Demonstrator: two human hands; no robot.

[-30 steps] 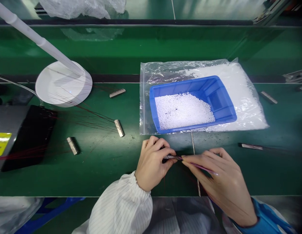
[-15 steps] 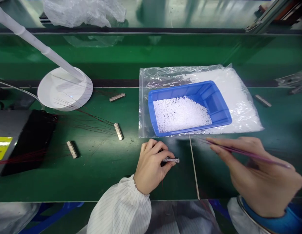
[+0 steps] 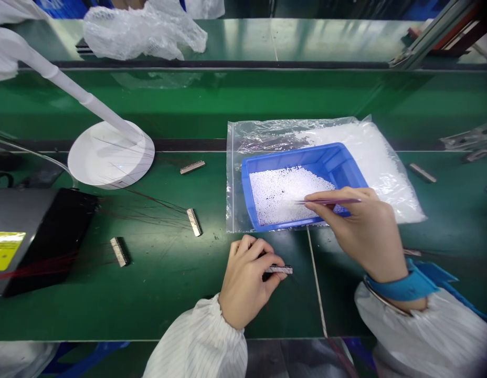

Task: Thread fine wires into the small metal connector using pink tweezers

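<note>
My left hand rests on the green bench, closed round a small silver-and-black connector-like block whose right end sticks out past the fingers. In my right hand is a pair of purple tweezers, pinched between thumb and fingers. Their tips reach over the small white beads inside the blue bin; whether they grip a bead is too small to tell. The bin sits on a clear zip bag filled with white material.
Similar small blocks lie at left, some with thin dark red wires; another block is at far right. A white lamp and a black box stand at left. Bubble wrap lies on the ledge behind.
My right hand has moved left and away from me with the tweezers, from the right of the bin to over the beads. My left hand keeps its hold; the view has shifted slightly.
</note>
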